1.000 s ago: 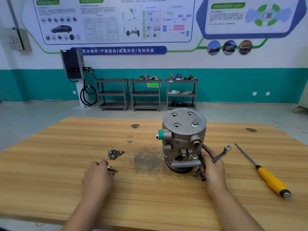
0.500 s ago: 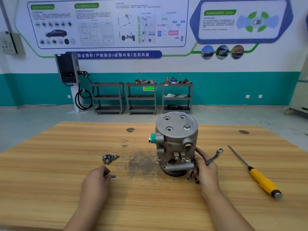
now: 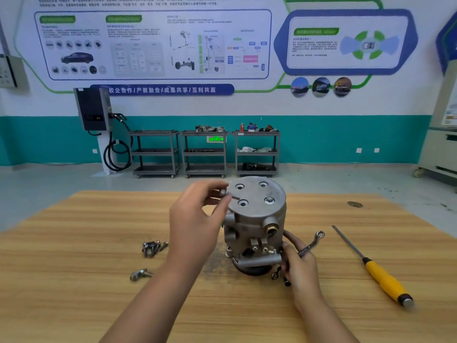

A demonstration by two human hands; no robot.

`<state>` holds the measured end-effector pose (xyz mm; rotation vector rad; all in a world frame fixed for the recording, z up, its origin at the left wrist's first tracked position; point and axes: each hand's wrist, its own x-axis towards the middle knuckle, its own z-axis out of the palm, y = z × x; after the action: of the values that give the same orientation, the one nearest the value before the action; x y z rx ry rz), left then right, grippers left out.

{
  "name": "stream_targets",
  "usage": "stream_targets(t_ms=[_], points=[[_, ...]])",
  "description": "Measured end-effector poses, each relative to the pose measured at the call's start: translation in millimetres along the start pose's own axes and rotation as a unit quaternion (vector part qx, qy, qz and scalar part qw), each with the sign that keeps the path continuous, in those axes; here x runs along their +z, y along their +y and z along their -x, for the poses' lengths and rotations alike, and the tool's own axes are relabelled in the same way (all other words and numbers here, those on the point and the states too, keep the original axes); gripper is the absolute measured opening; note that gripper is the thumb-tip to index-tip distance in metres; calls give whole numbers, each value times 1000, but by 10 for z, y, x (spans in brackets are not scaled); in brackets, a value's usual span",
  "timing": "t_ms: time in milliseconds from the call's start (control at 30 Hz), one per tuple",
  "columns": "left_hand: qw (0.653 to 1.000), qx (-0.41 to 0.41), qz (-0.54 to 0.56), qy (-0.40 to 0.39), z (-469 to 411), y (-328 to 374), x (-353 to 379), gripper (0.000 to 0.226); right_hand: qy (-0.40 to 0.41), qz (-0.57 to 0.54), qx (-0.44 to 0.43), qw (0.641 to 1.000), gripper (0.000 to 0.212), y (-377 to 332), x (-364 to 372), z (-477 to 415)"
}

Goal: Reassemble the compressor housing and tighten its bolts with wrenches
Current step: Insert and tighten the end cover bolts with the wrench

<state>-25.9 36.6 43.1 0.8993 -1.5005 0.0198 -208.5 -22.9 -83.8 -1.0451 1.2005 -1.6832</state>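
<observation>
The left hand (image 3: pixel 195 219), seen a second ago low on the bench (image 3: pixel 74 280) by the loose bolts, is now raised to the upper left rim of the compressor housing (image 3: pixel 257 226). A bolt (image 3: pixel 228 193) is pinched between its thumb and fingertips and held roughly level just over the edge of the top plate. The housing is stood upright at the middle of the bench, as before. Four holes are seen in its round top: the near right one is filled by a seated bolt (image 3: pixel 269 200), and the other three are open. The right hand (image 3: pixel 300 266) is kept at the housing's lower right, its fingers curled round a ring wrench (image 3: pixel 313 243) whose ring end points up and away. A second small ring shows below that hand, but what it belongs to cannot be told. A heap of bolts (image 3: pixel 153 247) is left on the bench to the left of the housing, with a single fastener (image 3: pixel 141 274) nearer the front edge. A yellow-handled screwdriver (image 3: pixel 385 280) is laid well off to the right.
</observation>
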Motion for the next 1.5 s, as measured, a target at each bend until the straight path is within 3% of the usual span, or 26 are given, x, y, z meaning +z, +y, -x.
stream_targets(t_ms=[200, 600, 1000, 1067, 1200, 1367, 1500], points=[[995, -39, -60, -67, -107, -102, 220, 22, -4, -14, 15, 1000, 32, -45, 12, 20], [981, 35, -143, -129, -131, -145, 264, 27, -9, -16, 16, 1000, 33, -78, 20, 40], [988, -62, -11, -144, -42, -186, 249, 35, 14, -29, 4, 999, 30, -87, 59, 63], [988, -68, 27, -138, -12, -199, 265, 42, 22, -24, -3, 999, 32, -97, 54, 71], [989, -52, 66, -125, 77, -251, 317, 78, 30, -45, 0, 999, 38, -123, 27, 62], [956, -198, 177, -126, 334, -509, 417, 112, 33, -123, 35, 991, 37, -155, -12, 50], [947, -220, 179, -153, 597, -648, 636, 115, 35, -217, 52, 974, 24, -218, -22, 62]])
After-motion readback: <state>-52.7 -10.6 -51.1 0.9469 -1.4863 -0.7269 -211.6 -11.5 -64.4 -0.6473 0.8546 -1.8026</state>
